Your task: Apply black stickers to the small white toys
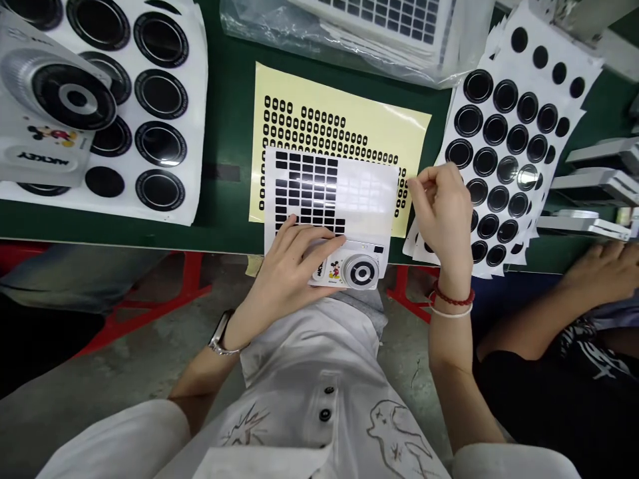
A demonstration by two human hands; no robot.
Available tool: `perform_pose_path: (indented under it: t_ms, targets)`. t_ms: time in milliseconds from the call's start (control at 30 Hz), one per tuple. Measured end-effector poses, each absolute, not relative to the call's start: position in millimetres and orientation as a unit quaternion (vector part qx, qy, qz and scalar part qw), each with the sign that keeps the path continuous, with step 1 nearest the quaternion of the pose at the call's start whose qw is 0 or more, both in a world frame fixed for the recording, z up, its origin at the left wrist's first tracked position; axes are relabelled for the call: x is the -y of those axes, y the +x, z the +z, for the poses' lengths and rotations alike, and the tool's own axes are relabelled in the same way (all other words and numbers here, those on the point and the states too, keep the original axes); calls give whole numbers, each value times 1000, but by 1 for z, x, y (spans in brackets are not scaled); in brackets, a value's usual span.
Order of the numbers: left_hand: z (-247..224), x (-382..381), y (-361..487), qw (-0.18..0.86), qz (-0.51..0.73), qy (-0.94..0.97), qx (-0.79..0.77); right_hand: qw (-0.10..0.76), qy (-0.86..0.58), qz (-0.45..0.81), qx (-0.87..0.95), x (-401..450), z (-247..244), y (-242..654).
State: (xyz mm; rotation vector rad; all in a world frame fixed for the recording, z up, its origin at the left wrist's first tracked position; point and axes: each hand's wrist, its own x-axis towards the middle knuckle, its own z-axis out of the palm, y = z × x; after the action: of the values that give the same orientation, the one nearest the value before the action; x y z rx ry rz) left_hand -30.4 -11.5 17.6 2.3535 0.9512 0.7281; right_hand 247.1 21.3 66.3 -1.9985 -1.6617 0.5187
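Observation:
A white toy-like camera with a cartoon mouse on its front lies at the table's front edge. My left hand is closed round its left part, fingers over the top. Under that hand is a white sheet of black rectangular stickers, its right part bare of them. This sheet overlaps a yellow sheet of small black stickers. To the right of the sheets my right hand is raised, thumb and forefinger pinched together. Whatever may be between those fingertips is too small to make out.
White sheets of round black stickers lie at right and left. A bigger-looking camera covers part of the left ones. A plastic bag with more sheets is at the back. White devices and a co-worker's hand are far right.

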Motion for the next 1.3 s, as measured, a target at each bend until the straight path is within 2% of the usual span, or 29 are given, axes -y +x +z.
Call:
perform_pose_path:
  t_ms: [100,167,367,767,967,1167,1300]
  targets:
    - [17,14,-26,244,270,858,-363,320,-716,291,548,6,74,222]
    - [17,16,-23,239,277,854,-369,328,-704,342,530,24,75,207]
    - [16,19,-18,222,294,849,-379,327,-737,313,502,48,64,182]
    - [13,19,-18,219,305,848,-374,298,-767,265,503,41,66,175]
    - [10,19,-18,229,308,845,-371,274,-760,280,518,37,72,183]
    - [12,19,-19,217,307,850,-367,240,-711,367,550,25,82,208]
    - [12,19,-19,216,304,851,-368,159,-655,491,552,11,84,220]
